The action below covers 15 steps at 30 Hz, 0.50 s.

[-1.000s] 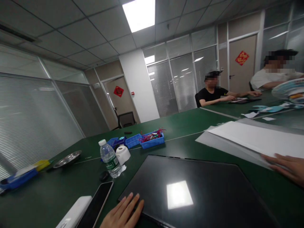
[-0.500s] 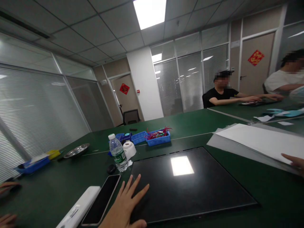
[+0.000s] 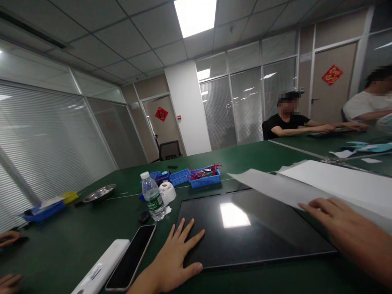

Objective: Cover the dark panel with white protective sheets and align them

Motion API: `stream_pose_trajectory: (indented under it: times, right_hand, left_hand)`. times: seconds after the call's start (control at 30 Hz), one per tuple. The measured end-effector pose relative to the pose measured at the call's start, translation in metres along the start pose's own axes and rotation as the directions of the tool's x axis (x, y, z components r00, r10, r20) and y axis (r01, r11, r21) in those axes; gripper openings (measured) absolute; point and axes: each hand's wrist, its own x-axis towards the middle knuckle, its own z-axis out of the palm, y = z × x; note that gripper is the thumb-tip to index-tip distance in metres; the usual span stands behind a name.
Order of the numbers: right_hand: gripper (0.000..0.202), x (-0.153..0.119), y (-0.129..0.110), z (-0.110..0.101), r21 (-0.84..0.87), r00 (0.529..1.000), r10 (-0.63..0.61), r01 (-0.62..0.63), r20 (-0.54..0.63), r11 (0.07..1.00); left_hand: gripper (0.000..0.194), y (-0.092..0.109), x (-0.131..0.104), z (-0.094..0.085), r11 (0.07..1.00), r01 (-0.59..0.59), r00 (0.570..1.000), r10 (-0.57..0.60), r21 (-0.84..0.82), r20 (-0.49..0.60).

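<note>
A glossy black panel (image 3: 254, 228) lies flat on the green table (image 3: 76, 241) in front of me. My left hand (image 3: 176, 255) rests flat on the panel's near left corner, fingers spread. My right hand (image 3: 343, 222) presses on a grey translucent sheet (image 3: 269, 185), whose left corner overlaps the panel's far right edge. A white paper sheet (image 3: 337, 181) lies on top of the grey one.
A phone (image 3: 131, 263) and a white power bank (image 3: 101, 271) lie left of my hand. Beyond stand a water bottle (image 3: 152, 197), a white round device (image 3: 167, 192) and blue trays (image 3: 203, 177). Two people sit at the far right; another person's hands (image 3: 7, 259) show at left.
My right hand has come forward and slid the grey sheet left, over the panel's far right edge. My left hand has spread flatter on the panel's corner.
</note>
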Motion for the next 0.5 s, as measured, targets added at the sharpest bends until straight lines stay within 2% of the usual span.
stream_pose_trajectory:
  times: [0.03,0.07,0.17,0.23,0.3,0.4,0.5]
  right_hand:
    - [0.053,0.009,-0.023,0.001,-0.001,0.99,-0.14,0.14,0.03,0.99]
    - [0.054,0.015,-0.043,0.005,0.008,0.978,-0.204,0.204,0.052,0.979]
    - [0.048,0.02,-0.079,0.023,0.06,0.951,-0.308,0.307,0.019,0.95]
    - [0.04,0.016,-0.089,0.035,0.104,0.946,-0.324,0.319,0.028,0.942]
    - [0.033,0.011,-0.093,0.037,0.142,0.945,-0.324,0.315,0.049,0.938]
    - [0.024,0.008,-0.099,0.026,0.175,0.937,-0.347,0.335,0.047,0.926]
    - [0.022,0.007,-0.111,0.012,0.203,0.914,-0.404,0.392,0.019,0.897]
  left_hand:
    - [0.079,-0.001,-0.001,0.002,1.0,-0.005,1.0,0.005,0.001,-0.017]
    - [0.079,-0.003,-0.002,0.005,1.0,-0.006,0.999,0.006,0.0,-0.045]
    - [0.085,-0.015,-0.011,0.018,0.999,0.009,0.986,-0.014,-0.032,-0.165]
    - [0.097,-0.025,-0.017,0.027,0.998,0.022,0.975,-0.035,-0.061,-0.219]
    - [0.11,-0.034,-0.022,0.034,0.996,0.029,0.972,-0.047,-0.079,-0.229]
    - [0.121,-0.042,-0.025,0.035,0.995,0.046,0.969,-0.066,-0.088,-0.236]
    - [0.129,-0.041,-0.026,0.029,0.994,0.078,0.964,-0.094,-0.074,-0.248]
